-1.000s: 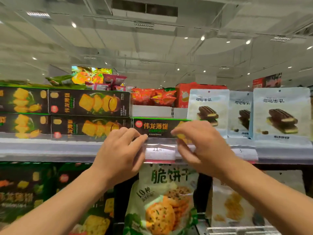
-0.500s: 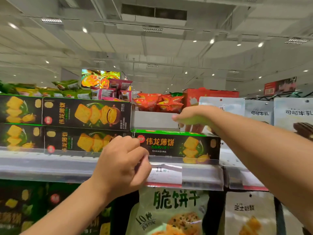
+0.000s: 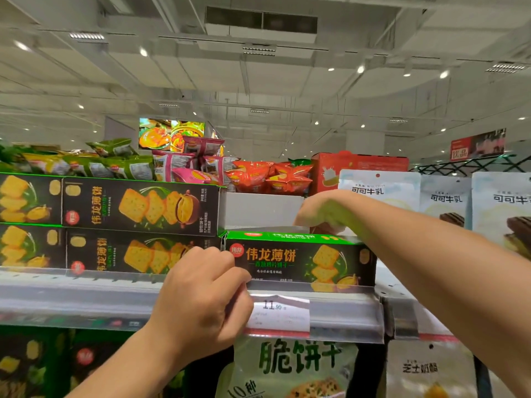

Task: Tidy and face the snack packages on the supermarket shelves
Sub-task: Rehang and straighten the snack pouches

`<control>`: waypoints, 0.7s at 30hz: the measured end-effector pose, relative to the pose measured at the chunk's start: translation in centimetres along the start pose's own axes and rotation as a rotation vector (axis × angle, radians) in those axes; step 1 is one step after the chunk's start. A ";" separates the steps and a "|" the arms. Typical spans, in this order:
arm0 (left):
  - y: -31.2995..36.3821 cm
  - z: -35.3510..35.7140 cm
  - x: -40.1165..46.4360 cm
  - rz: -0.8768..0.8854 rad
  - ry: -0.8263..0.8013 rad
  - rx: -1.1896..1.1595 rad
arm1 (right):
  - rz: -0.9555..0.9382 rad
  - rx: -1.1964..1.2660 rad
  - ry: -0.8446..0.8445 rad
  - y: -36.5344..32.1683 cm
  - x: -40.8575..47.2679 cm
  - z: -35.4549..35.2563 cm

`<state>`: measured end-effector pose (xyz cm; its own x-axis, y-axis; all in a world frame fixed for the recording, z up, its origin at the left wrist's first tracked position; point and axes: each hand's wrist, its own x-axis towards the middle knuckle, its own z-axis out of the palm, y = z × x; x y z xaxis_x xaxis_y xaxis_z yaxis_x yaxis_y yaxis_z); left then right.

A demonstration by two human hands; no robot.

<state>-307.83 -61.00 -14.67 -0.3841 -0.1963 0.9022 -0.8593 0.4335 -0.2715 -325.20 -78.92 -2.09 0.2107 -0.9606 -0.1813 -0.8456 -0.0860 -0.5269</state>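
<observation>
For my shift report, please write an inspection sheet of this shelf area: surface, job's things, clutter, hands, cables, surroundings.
Surface: shelf edge with a clear rail holding a price tag.
Job's things: single cracker box at the shelf front, print upright; stacked cracker boxes to its left, print sideways; white cocoa-milk pouches to the right.
Clutter: loose snack bags piled behind the boxes.
Hands: left hand curled at the single box's lower left corner; right hand curled above the box's top, contact unclear.
Cables: nothing seen.
Surroundings: ceiling lights, red sign, lower shelf with cracker bag.
</observation>
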 end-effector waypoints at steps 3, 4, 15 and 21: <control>0.0 0.1 -0.1 -0.001 0.004 0.000 | -0.125 0.050 0.157 0.3 -0.1 -0.9; 0.0 0.1 -0.1 0.002 0.010 0.003 | -0.166 0.076 0.185 0.5 -0.5 -1.2; -0.1 0.2 -0.2 -0.021 0.040 -0.032 | -0.453 0.311 0.787 4.0 -6.2 -3.6; 1.9 -0.6 2.0 -0.109 0.093 -0.285 | -0.445 0.321 1.080 6.9 -12.1 -3.3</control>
<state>-310.01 -60.06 -13.17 -0.2515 -0.1793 0.9511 -0.7595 0.6456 -0.0791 -335.22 -68.73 -0.76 -0.1956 -0.6028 0.7736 -0.6106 -0.5424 -0.5770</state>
